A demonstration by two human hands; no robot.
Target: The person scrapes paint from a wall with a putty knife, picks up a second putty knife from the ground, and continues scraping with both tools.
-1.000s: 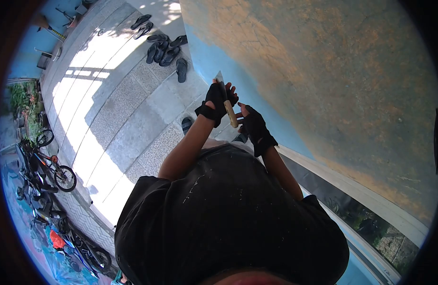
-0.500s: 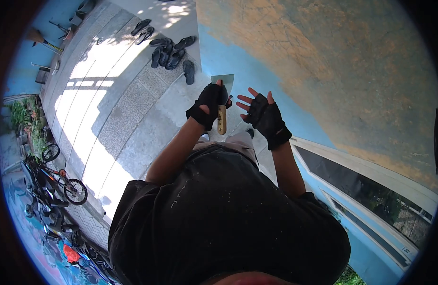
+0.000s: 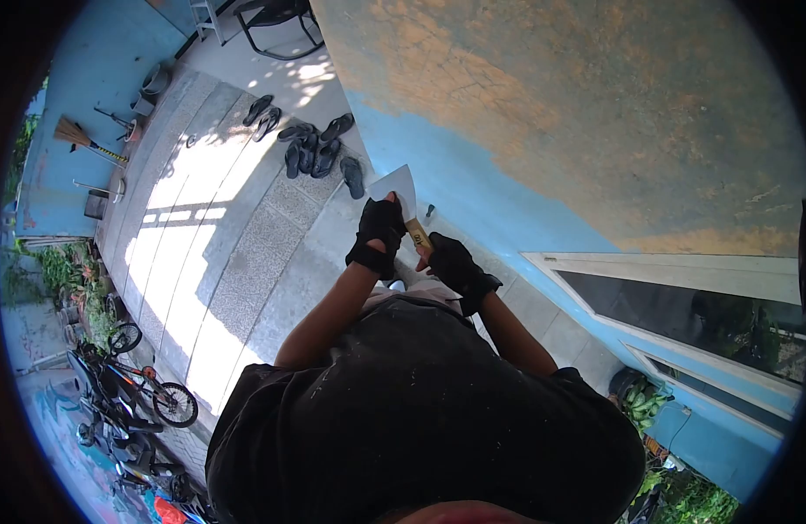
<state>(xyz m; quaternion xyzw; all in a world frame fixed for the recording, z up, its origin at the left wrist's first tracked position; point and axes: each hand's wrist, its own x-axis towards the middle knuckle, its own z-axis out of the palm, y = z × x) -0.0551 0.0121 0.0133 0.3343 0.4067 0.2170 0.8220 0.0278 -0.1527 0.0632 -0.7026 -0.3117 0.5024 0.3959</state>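
Observation:
Between my hands is a putty knife (image 3: 418, 233) with a wide, pale metal blade and a wooden handle that bears dark lettering. In a black fingerless glove, my left hand (image 3: 381, 229) is closed on the blade, with the thumb lying over its face. My right hand (image 3: 455, 265), gloved the same way, wraps round the end of the handle. The blade tilts up and to the left, in front of the lower, blue part of the wall (image 3: 482, 166). Some of my fingers are hidden behind the tool and the gloves.
Higher up, the wall is a rough, cracked patch (image 3: 578, 96) of brown and grey. A window frame (image 3: 665, 271) runs along the right. Several dark sandals (image 3: 311, 153) lie on the paved floor (image 3: 272, 253). A bicycle (image 3: 150, 375) and a broom (image 3: 75, 133) are at the left.
My right hand, spread and apart from the tool before, has closed on the handle. The putty knife has tilted, its handle now pointing down and right. The view has shifted, showing a chair at the top.

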